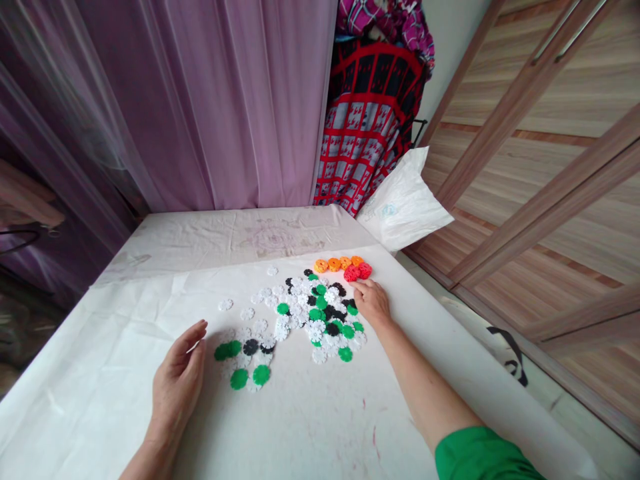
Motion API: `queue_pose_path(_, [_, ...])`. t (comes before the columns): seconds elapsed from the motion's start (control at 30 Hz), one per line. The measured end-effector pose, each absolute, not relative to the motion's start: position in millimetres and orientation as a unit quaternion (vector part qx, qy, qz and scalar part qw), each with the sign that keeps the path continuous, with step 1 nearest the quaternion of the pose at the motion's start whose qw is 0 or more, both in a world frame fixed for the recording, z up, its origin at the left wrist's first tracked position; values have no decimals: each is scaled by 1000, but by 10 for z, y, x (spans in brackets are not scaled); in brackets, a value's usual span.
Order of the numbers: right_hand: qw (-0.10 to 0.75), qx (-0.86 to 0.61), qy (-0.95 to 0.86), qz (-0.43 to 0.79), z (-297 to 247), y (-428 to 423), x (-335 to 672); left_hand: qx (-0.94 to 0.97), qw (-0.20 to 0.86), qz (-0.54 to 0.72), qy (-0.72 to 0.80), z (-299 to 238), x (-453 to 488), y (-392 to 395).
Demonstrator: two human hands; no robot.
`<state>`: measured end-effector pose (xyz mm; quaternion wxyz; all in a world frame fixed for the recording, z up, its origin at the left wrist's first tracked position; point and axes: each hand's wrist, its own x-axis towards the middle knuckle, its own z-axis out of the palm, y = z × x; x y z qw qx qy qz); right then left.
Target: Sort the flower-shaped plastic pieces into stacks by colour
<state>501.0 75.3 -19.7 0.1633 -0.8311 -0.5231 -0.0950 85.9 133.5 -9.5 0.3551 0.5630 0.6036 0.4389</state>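
Flat flower-shaped plastic discs lie in a loose heap (300,310) of white, green and black pieces at the middle of the table. A smaller spread of them, with green discs (261,375) and a black disc (251,347), lies nearer me on the left. My left hand (179,373) is beside this spread, fingers loosely extended and nothing in it. At the heap's far right, my right hand (371,301) has its fingertips just below the red disc stacks (358,271). Its fingers look partly extended; whether they touch the red discs is unclear. Orange disc stacks (334,265) form a row behind the red ones.
A white sheet (320,427) covers the near table, with a floral cloth (240,237) beyond it. At the far right corner sits a crumpled white bag (405,200). Purple curtains (225,100) hang behind, and a wooden wardrobe (540,167) stands on the right.
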Motion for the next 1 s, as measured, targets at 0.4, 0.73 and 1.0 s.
queue_pose_path(0.4, [191, -830, -511, -116, -288, 764, 5059, 569, 355, 450, 589, -103, 864, 1324])
queue_pose_path(0.73, [216, -865, -438, -115, -256, 772, 5045, 562, 362, 446, 595, -57, 879, 1323])
queue_pose_path(1.0, [195, -869, -444, -99, -196, 782, 5004, 568, 355, 453, 588, -88, 868, 1338])
